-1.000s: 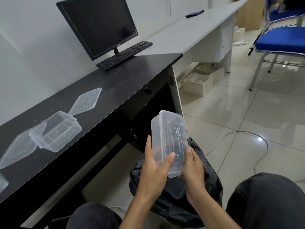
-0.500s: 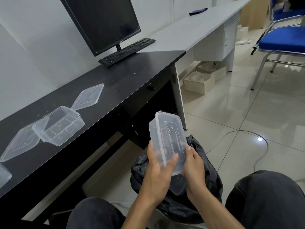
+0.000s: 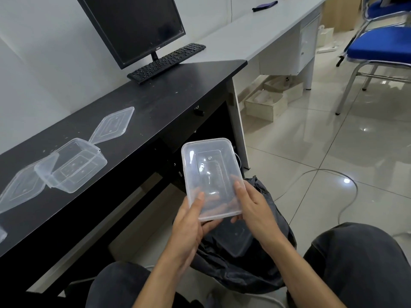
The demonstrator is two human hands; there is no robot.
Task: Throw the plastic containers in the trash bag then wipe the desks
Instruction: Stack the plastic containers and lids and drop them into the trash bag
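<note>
I hold a clear lidded plastic container (image 3: 210,174) flat side up, above the black trash bag (image 3: 255,258) on the floor between my knees. My left hand (image 3: 191,221) grips its near left corner and my right hand (image 3: 253,205) grips its near right edge. Another clear piece (image 3: 235,238) lies inside the bag. On the black desk (image 3: 169,103) to the left rest an open clear container (image 3: 73,165), a loose lid (image 3: 113,125) beyond it and a second lid (image 3: 20,190) at the left edge.
A black monitor (image 3: 133,25) and keyboard (image 3: 166,62) stand at the desk's far end. A white desk (image 3: 262,27) continues beyond, with boxes (image 3: 264,103) under it. A blue chair (image 3: 380,45) stands at the right. A white cable (image 3: 329,190) runs across the tiled floor.
The container has turned in my hands from standing on edge with its printed bottom showing to lying flatter with its lid facing up. My view has tilted slightly.
</note>
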